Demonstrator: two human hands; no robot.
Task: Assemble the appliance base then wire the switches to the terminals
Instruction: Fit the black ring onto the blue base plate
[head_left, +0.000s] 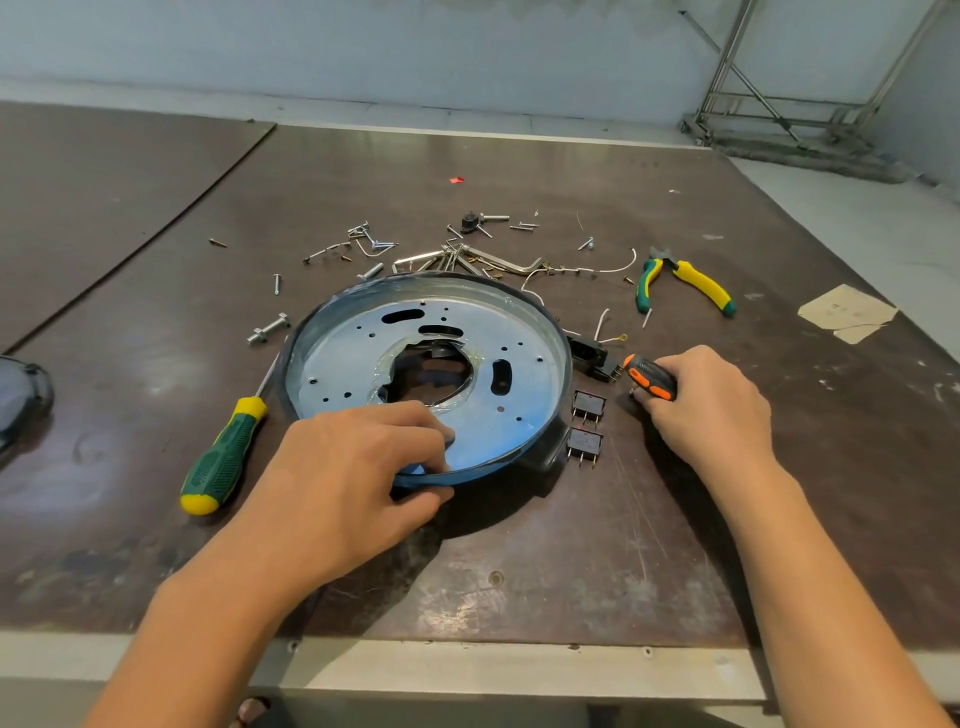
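The round appliance base (519, 332), a black ring with a perforated metal plate and a central hole, lies mid-table. My left hand (343, 478) grips its near rim, thumb under and fingers over. My right hand (711, 410) is closed around a short orange-and-black screwdriver (647, 375) just right of the base. Two black rocker switches (588, 404) (584, 442) lie prongs down between the base and my right hand. A black terminal block (589, 353) with white wires (602, 322) sits at the base's right edge.
A green-and-yellow screwdriver (223, 457) lies left of the base. Pliers (685, 278) rest at the right rear. Several loose screws, bolts and hex keys (457, 257) are scattered behind the base. A dark object (21, 395) sits at the far left edge. Taped paper (844, 312) lies right.
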